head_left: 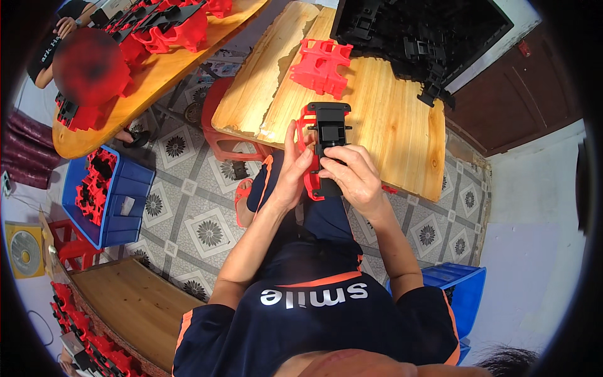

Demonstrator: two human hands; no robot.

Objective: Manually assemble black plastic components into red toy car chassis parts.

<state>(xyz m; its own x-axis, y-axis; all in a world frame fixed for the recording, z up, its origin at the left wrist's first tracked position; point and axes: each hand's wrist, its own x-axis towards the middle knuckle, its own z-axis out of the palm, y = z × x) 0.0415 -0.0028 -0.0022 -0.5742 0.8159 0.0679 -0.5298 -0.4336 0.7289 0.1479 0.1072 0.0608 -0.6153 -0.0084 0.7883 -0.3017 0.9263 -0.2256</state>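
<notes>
My left hand (292, 173) grips the left side of a red plastic frame (308, 179), its fingers along the edge. A long black plastic part (331, 132) lies against that frame, upright over the near edge of the wooden table. My right hand (355, 176) is closed on the lower half of the black part, thumb and fingers bent over it. The fingertips partly hide how the two pieces meet. Just beyond my hands, red plastic frames (321, 68) rest on the tabletop.
Black parts (418, 47) are heaped at the far right of the wooden table (392, 125). A red stool (220, 135) stands at its left. Blue crates stand on the left (125, 217) and lower right (468, 301). Another person (53, 38) is at the far-left table (75, 141).
</notes>
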